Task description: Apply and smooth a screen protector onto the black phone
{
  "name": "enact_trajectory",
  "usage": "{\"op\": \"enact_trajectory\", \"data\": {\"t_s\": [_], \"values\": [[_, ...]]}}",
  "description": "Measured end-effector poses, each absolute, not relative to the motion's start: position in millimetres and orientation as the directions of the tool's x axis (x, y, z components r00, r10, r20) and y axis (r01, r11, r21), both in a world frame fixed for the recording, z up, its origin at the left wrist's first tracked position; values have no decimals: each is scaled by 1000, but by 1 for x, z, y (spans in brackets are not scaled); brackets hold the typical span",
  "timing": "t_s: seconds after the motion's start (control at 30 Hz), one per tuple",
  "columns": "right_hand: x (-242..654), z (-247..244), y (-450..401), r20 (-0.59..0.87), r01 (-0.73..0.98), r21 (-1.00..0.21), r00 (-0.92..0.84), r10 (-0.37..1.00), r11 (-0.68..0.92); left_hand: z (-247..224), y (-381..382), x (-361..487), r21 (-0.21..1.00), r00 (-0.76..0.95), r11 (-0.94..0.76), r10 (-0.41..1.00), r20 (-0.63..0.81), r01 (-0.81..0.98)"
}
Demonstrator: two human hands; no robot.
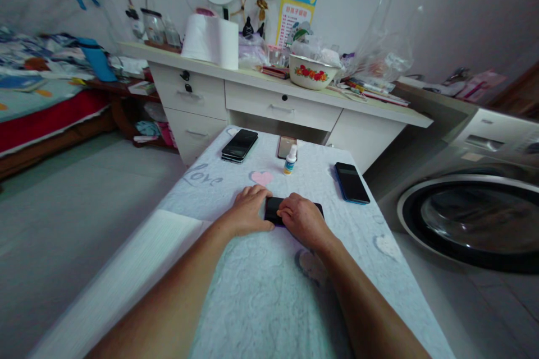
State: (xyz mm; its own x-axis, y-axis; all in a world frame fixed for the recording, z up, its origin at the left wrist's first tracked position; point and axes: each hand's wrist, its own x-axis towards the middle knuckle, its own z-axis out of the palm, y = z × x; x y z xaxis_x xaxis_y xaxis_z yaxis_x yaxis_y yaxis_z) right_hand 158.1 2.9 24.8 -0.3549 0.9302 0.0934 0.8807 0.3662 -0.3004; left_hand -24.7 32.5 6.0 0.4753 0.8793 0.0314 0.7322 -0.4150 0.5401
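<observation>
A dark smartphone lies crosswise on the cloth-covered table, screen up. At its left end my left hand grips it, fingers at the far edge and thumb at the near edge. My right hand is curled closed on top of the screen and covers its middle. Whatever those fingers pinch, if anything, is hidden. Beyond the phone stands a small white spray bottle with a blue and yellow label. Another phone lies just behind it.
Stacked phones lie at the table's far left, and a blue-edged phone at the right. Behind is a white desk bearing a flowered bowl and a paper roll. A washing machine stands on the right.
</observation>
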Motion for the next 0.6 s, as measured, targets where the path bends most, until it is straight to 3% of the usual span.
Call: {"op": "enact_trajectory", "data": {"t_s": [0.6], "values": [[160,22,5,86,860,-362,-353,932,359,8,32,-24,533,471,-407,882,17,742]]}}
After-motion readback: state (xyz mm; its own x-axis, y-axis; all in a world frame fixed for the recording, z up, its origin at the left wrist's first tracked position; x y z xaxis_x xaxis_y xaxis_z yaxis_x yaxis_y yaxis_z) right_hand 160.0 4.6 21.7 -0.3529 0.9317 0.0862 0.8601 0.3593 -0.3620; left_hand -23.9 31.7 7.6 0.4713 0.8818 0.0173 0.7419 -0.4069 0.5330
